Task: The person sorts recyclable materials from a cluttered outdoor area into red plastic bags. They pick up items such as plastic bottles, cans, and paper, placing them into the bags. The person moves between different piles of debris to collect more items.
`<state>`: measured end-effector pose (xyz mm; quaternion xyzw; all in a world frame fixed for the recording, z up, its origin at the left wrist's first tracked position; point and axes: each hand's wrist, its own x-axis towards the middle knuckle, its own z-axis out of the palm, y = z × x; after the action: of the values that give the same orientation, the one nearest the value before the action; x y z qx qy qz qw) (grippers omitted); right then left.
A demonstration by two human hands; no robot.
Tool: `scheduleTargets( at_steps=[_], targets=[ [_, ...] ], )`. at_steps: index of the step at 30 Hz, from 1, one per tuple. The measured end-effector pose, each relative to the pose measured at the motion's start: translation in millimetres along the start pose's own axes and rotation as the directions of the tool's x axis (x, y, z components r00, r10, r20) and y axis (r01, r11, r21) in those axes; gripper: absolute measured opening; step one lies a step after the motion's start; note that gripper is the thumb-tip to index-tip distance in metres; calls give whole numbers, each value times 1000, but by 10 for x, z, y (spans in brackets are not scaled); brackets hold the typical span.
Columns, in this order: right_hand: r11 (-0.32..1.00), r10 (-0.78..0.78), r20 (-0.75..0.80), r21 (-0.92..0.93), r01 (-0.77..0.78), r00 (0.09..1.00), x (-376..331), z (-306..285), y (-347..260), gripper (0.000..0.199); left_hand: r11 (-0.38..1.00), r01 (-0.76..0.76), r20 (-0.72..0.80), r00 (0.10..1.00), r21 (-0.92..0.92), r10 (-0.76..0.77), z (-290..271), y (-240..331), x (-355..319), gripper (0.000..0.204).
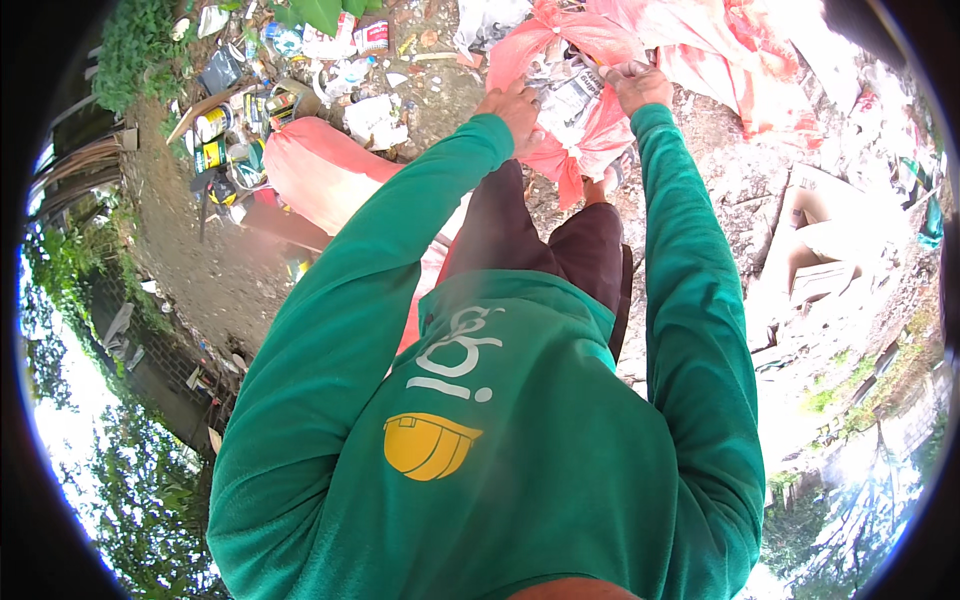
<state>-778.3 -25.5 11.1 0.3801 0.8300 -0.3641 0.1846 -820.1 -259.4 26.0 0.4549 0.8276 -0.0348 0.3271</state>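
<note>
A pink woven-looking sack (598, 128) is in front of my legs, its mouth between my two hands. Crumpled printed paper and whitish scraps (572, 92) show in the opening. The sack's rim is knotted at the far side and at the near side. My left hand (514, 112) is closed on the left part of the rim, fingers bent over it. On the opposite side, my right hand (638, 84) pinches the rim between thumb and fingers. The lower part of the sack is hidden by my legs and its own folds.
Another filled pink sack (318, 168) lies to the left, partly behind my left arm. Beyond it are scattered cans, bottles and other litter (240, 135). More pink sacks (715, 60) lie at the far right. Flattened cardboard (825, 225) rests on the right-hand ground.
</note>
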Motion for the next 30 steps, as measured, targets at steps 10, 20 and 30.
scheduleTargets(
  at_steps=[10,20,30],
  targets=[
    [990,-33,11,139,32,999,-31,116,31,25,994,72,-156,984,-86,-84,14,60,-93,56],
    [985,-145,-38,88,148,989,-11,275,40,34,976,156,-295,950,150,-106,-253,151,511,56],
    [998,-9,-80,56,13,997,70,296,39,35,979,29,-47,999,201,-19,-477,-324,163,52]
  ],
)
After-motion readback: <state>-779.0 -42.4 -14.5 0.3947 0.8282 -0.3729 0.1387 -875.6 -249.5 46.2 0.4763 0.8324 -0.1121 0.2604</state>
